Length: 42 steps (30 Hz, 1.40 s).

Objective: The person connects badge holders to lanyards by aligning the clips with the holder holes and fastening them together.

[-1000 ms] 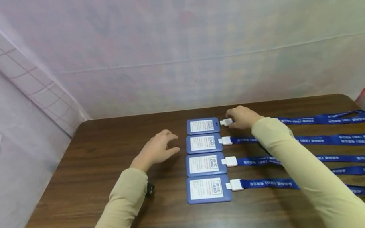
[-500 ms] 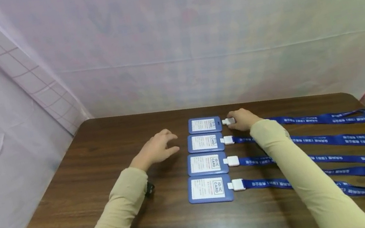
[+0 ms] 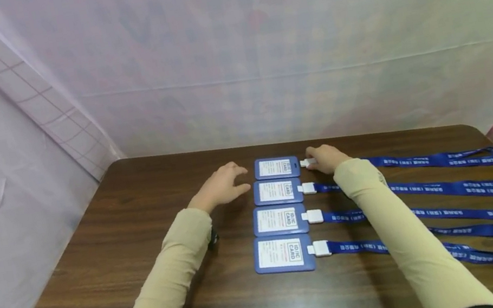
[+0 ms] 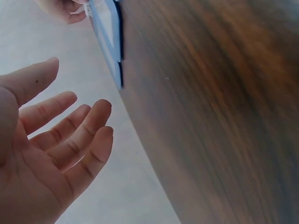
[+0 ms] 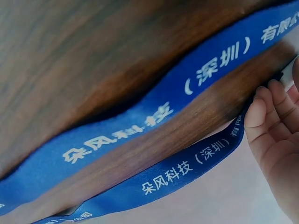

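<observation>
Several blue ID card holders lie in a column on the brown table (image 3: pixel 113 265). The farthest card holder (image 3: pixel 277 168) lies with its slot to the right, and a white lanyard clip (image 3: pixel 306 163) sits just off that end. My right hand (image 3: pixel 328 158) pinches this clip; its blue lanyard (image 3: pixel 406 161) trails to the right. In the right wrist view, curled fingers (image 5: pixel 268 109) are at the end of a blue strap (image 5: pixel 196 161). My left hand (image 3: pixel 222 184) hovers left of the farthest holder, fingers apart and holding nothing, palm showing in the left wrist view.
Nearer on the table, the second card holder (image 3: pixel 277 191), the third card holder (image 3: pixel 280 220) and the nearest card holder (image 3: pixel 284 254) each join a white clip and blue lanyard running right. A white cloth (image 3: pixel 231 68) hangs behind the table's far edge.
My left hand has moved right and slightly away, closer to the farthest card holder. My right hand stays at the clip, which now stands a little apart from the holder's slotted end.
</observation>
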Tool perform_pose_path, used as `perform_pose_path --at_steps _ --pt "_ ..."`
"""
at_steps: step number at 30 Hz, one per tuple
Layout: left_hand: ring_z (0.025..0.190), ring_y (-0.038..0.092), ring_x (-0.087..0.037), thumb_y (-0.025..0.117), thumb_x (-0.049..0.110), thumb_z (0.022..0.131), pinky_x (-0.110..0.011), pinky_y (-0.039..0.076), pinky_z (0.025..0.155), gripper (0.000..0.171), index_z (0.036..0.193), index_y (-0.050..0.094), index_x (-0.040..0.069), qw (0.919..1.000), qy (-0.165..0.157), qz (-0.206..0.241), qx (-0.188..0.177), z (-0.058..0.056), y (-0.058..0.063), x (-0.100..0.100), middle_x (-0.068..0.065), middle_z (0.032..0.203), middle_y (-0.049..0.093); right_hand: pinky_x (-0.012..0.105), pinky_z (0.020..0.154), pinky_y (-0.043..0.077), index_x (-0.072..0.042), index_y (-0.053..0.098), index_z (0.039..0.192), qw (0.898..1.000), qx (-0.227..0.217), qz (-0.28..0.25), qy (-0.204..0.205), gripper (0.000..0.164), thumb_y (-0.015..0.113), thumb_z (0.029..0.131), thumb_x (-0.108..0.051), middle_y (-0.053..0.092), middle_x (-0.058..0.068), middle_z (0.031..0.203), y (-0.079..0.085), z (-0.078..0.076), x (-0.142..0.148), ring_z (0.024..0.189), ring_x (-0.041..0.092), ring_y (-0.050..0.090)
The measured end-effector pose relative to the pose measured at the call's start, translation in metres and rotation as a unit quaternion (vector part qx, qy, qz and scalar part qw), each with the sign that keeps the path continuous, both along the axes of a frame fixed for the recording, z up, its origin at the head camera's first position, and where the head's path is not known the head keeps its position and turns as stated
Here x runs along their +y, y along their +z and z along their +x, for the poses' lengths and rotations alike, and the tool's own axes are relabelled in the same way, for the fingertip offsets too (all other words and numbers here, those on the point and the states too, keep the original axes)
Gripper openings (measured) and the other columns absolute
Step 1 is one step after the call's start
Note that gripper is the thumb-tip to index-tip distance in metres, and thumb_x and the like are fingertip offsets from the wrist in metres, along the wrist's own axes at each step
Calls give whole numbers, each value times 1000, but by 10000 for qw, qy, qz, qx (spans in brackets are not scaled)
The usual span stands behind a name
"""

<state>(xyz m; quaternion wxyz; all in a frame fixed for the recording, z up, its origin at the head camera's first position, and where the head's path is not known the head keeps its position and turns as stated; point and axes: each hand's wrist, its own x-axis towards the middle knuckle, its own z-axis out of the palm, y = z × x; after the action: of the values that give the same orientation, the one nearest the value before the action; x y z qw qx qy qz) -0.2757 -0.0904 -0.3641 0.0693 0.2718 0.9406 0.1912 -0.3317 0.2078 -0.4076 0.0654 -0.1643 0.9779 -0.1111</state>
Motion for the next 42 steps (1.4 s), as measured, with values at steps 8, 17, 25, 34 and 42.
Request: perform_pose_path --at_steps 8,17,25,34,42 --pt "116 47 -30 59 24 89 -41 39 96 50 132 47 0 9995 270 -149 13 -22 -7 15 -18 128 46 46 81 47 -3 53 104 9997 116 53 185 24 61 89 -20 62 21 96 3 1 -2 92 36 59" --pt "122 43 -32 60 22 89 -43 37 99 56 137 39 3 9982 521 -297 -69 -34 -11 25 -17 137 38 46 82 46 -4 52 104 9999 -64 118 0 23 60 90 -20 61 20 100 9 7 -5 93 35 58" --pt "128 36 -31 55 22 92 -41 30 104 58 140 33 1 9976 401 -488 -271 -39 -14 35 -17 144 31 43 78 47 -6 53 102 9999 -156 -19 -44 20 59 90 -21 61 17 95 7 9 -6 88 31 58" --pt "129 35 -29 57 28 91 -39 29 105 60 140 35 2 9952 450 -744 -441 -44 -20 37 -16 142 34 44 79 47 -6 52 101 9996 -264 -52 -95 19 59 91 -20 61 17 96 10 13 -10 88 31 58" --pt "125 39 -29 61 29 89 -40 33 103 59 137 40 2 9942 441 -882 -438 -44 -24 39 -15 138 38 43 78 47 -7 52 100 9999 -152 -7 -59 19 59 90 -20 61 16 94 7 11 -10 86 30 58"
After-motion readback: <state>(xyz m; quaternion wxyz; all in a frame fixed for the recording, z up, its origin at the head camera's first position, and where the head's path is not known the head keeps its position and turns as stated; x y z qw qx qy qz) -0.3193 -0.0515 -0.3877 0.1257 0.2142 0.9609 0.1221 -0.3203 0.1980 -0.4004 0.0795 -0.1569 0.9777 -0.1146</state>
